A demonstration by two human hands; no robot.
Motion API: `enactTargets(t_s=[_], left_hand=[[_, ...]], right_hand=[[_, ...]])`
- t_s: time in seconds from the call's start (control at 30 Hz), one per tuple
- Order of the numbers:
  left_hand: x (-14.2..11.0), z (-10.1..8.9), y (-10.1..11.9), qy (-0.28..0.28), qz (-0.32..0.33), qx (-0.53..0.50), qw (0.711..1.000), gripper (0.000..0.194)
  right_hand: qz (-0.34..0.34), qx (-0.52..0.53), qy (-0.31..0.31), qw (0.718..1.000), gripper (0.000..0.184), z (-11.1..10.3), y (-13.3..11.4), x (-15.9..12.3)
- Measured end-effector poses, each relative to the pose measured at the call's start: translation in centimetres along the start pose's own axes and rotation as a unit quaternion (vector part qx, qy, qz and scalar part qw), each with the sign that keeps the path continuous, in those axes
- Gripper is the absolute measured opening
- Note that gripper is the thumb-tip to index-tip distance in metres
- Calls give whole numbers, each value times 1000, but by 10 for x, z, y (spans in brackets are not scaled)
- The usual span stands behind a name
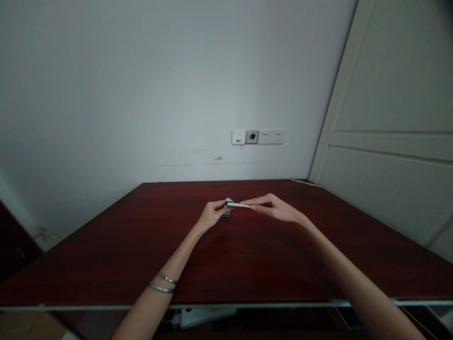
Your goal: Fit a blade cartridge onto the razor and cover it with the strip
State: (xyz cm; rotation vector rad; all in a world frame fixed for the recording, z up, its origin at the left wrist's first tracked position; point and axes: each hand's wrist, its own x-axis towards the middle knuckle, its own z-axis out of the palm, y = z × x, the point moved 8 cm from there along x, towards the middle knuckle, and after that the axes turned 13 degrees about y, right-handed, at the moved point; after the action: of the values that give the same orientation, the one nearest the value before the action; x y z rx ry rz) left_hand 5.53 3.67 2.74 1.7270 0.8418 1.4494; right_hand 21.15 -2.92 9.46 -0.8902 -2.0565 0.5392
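Near the middle of the dark red table, my right hand [278, 208] pinches the right end of a thin, flat white strip [238, 205] between thumb and fingertips. The strip lies nearly level and reaches left to my left hand [211, 215]. My left fingers are closed around a small black-and-white object [228, 200] with a dark greenish lower part near the tabletop. What kind of object this is, I cannot make out. The strip's left end meets or overlaps it; whether they are joined is too small to tell. Two silver bracelets [162, 284] circle my left wrist.
The dark red tabletop [262, 264] runs back to a white wall [177, 85]. Sockets [271, 137] and a network plate [238, 137] sit on the wall. A pale panelled door [392, 108] borders the right side. Things lie on an open shelf below the front edge.
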Motion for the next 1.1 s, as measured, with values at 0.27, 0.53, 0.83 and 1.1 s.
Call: enactTargets(t_s=[0.27,0.53,0.83,1.1], left_hand=[[-9,14,-8,-5,-91,-100,991,32],[-21,32,-16,-34,-176,-214,960,37],[-24,39,-17,-65,-186,-197,960,36],[-24,38,-16,-64,-186,-178,964,39]], right_hand=[[79,53,159,983,48,7,30,-6],[40,4,259,965,42,19,36,-7],[22,7,234,972,39,39,26,-9],[26,-17,238,971,39,35,26,-10]])
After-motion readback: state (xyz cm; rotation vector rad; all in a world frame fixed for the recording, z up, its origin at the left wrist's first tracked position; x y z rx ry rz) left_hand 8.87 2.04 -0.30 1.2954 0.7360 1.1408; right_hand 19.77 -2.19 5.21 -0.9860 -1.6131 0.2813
